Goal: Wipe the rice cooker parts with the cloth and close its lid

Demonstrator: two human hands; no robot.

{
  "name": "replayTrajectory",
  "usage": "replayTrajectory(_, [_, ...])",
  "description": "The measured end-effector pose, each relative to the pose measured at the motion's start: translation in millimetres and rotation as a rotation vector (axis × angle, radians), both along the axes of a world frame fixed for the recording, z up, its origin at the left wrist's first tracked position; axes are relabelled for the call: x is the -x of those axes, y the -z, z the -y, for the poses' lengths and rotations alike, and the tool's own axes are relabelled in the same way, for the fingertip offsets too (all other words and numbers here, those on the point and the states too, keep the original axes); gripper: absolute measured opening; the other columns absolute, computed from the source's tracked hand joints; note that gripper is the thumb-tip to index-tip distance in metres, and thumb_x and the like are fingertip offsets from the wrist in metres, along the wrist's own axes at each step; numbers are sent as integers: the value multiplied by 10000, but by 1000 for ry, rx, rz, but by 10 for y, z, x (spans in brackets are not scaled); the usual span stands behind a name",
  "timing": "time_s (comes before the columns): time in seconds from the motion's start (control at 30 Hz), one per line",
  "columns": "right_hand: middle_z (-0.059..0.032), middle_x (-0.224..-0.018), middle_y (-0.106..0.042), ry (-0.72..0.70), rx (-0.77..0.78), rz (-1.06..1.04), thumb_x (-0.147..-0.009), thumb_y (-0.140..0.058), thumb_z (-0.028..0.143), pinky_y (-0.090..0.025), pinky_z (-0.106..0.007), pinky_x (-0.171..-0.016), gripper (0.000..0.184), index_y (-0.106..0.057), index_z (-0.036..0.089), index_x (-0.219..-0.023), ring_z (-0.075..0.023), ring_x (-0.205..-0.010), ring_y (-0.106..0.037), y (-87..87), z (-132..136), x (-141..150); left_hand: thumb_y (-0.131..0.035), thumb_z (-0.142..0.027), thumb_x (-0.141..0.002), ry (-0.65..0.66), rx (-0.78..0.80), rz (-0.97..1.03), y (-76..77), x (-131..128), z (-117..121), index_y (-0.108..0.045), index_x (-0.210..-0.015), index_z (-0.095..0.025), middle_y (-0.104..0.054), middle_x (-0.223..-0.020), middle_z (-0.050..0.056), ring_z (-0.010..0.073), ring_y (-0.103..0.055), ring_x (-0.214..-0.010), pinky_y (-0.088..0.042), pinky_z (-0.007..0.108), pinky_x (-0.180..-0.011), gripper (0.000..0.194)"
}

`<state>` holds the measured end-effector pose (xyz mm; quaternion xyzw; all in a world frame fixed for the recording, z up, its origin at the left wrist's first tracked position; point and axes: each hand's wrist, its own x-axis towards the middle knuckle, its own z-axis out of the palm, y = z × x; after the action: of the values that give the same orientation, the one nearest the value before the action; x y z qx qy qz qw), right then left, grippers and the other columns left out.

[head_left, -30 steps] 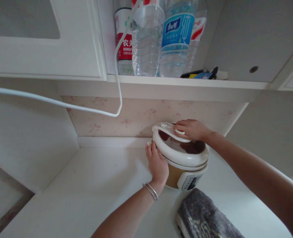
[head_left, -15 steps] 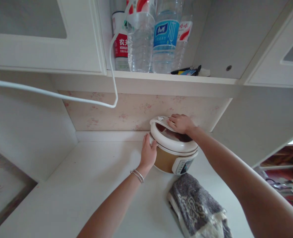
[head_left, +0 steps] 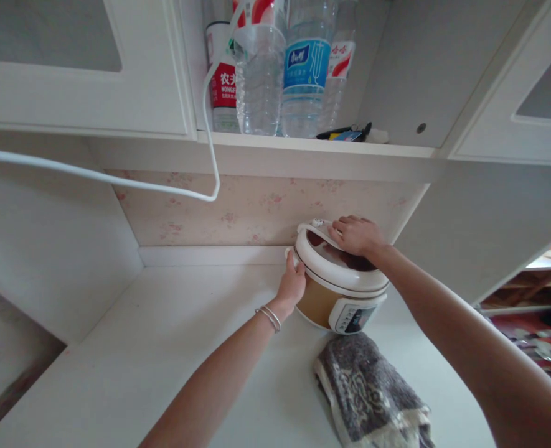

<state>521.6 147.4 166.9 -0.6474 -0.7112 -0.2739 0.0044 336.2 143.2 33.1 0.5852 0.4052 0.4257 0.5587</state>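
A small electric cooker (head_left: 338, 292) with a white lid and a tan body stands at the back of the white counter (head_left: 172, 348), near the flowered wall. My left hand (head_left: 292, 284) presses against the cooker's left side, fingers curled round the rim. My right hand (head_left: 357, 235) lies on top of the lid, fingers closed over the lid handle. A bracelet sits on my left wrist.
A folded grey patterned towel (head_left: 373, 395) lies on the counter in front of the cooker. Above, an open shelf holds water bottles (head_left: 282, 68) and small items (head_left: 345, 132). A white cable (head_left: 163, 186) hangs from the shelf across the wall. Cabinet doors flank the shelf.
The view pulled back and shifted. The cooker moved slightly right along the counter with both hands still on it.
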Motion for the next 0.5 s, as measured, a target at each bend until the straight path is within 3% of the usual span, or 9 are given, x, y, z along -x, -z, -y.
replayTrajectory(0.2, [-106,-1006,-671,12,6,12,-961,-232,431,-384,-341,-797,491,-659,189,-949,-229,-956,-593,-15,-15,-113,-364,-460,-935,-22,53,-106,-100,-120,21,-93,-1505,-267,-503,-1365,143,309,-501,-1213,-319,443,-1022,660])
replayTrajectory(0.5, [-96,-966,-675,20,-35,62,-955,-274,432,-397,-344,-782,454,-662,202,-906,-238,-942,-602,18,-135,-541,-340,-341,-956,12,-32,-30,-110,-503,-117,-135,-1502,-205,-358,-1481,120,245,-373,-1335,-264,369,-1096,599])
